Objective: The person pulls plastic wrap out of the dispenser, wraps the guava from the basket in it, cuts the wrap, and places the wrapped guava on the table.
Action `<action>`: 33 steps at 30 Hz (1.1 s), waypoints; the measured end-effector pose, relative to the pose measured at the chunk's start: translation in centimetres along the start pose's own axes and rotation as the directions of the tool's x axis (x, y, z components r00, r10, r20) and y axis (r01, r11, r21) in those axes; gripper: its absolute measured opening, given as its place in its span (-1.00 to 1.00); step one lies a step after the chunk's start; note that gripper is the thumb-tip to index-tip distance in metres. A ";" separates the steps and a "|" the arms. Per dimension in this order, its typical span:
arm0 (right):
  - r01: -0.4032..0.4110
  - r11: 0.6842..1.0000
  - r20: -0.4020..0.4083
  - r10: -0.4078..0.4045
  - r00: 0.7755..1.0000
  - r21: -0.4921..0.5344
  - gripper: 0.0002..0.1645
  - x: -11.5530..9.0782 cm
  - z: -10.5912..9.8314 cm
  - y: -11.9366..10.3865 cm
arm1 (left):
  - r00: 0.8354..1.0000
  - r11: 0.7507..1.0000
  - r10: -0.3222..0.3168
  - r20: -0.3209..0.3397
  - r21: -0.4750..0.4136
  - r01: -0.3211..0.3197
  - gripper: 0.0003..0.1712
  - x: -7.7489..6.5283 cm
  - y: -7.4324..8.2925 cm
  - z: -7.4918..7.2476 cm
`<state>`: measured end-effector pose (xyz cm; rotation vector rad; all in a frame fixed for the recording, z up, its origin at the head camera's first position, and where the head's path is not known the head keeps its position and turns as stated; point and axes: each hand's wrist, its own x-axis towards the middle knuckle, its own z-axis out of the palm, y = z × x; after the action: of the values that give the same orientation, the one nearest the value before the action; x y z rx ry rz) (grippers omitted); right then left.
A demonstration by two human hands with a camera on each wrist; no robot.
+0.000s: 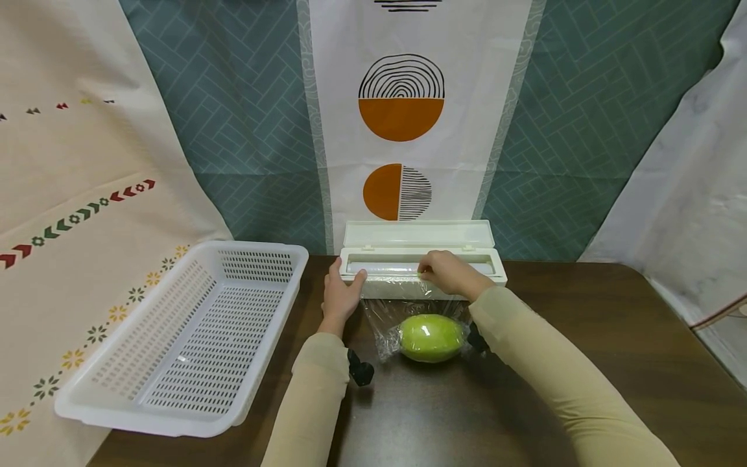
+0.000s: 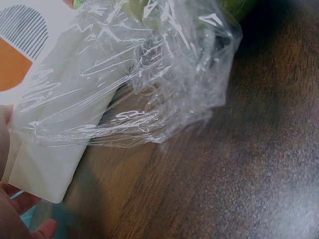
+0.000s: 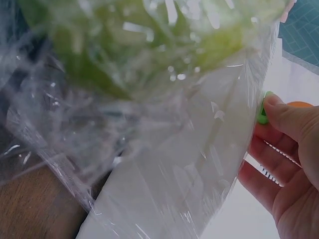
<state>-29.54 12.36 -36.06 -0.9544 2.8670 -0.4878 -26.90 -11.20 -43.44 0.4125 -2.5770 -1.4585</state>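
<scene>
A white cling wrap dispenser stands at the back of the table with its lid raised. Clear plastic wrap runs from it over the front wall and lies crumpled around a green oval fruit on the table. My left hand grips the dispenser's left end, thumb on the front edge. With thumb and forefinger, my right hand pinches a small green slide cutter on the dispenser's edge, right of the middle in the head view.
To the left lies a white perforated plastic basket. A patterned cloth hangs right behind the dispenser, with more cloth at both sides. The dark wooden table extends to the right and front.
</scene>
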 end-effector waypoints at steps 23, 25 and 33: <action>-0.080 0.997 -0.024 0.080 0.996 0.015 -0.75 -1.8 -0.6 1.8 | 1.000 1.000 0.007 0.010 -0.022 -0.007 -0.14 -0.1 0.4 -0.2; -0.075 0.997 -0.035 0.076 0.997 0.024 -0.73 -1.9 -0.4 2.0 | 1.000 1.000 0.005 0.017 -0.025 -0.004 -0.14 -0.1 0.4 -0.2; -0.113 0.975 -0.158 0.144 0.977 0.192 -0.60 -2.9 1.3 2.6 | 1.000 1.000 -0.005 0.003 -0.015 0.005 -0.14 -0.1 0.1 0.1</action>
<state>-28.44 15.68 -38.16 -0.7250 2.9419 -0.8399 -26.90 -11.02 -43.42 0.4156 -2.5682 -1.4802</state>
